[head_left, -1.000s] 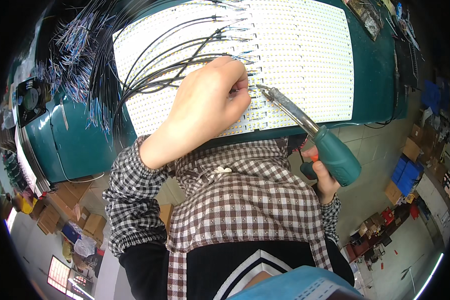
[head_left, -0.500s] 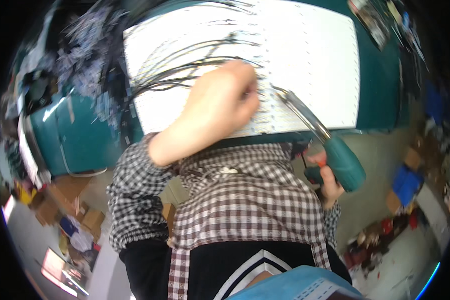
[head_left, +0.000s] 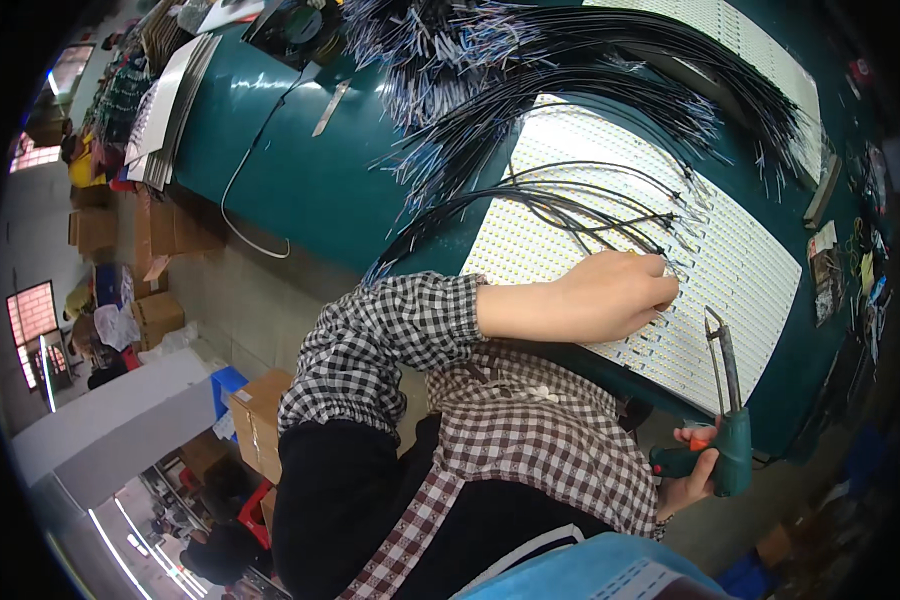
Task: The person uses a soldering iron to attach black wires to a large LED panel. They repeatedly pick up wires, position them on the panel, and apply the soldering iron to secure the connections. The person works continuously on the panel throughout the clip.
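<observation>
A white LED panel (head_left: 730, 270) dotted with rows of small yellowish chips lies on the green table. Several black cables (head_left: 560, 200) arch across it, their thin wire ends at a row of solder points. My left hand (head_left: 615, 295) rests over this row, fingers pinched at the end of one black cable; the fingertips partly hide it. My right hand (head_left: 692, 485) grips a green soldering gun (head_left: 736, 455) by its handle, thumb and finger near the orange trigger. Its metal tip and thin feed tube point at the panel, a little to the right of my left hand.
A large bundle of black cables (head_left: 570, 85) with stripped ends lies at the back, partly over a second panel (head_left: 730, 40). A steel ruler (head_left: 332, 108) and a white cord (head_left: 232, 190) are on the left. Stacked boards (head_left: 175, 110) stand at the far left; cardboard boxes (head_left: 260, 420) are below.
The view has swung, so panel and hands appear further right and lower. My left hand stays pinched over the wire row, and the soldering gun is still in my right hand, its tip slightly apart.
</observation>
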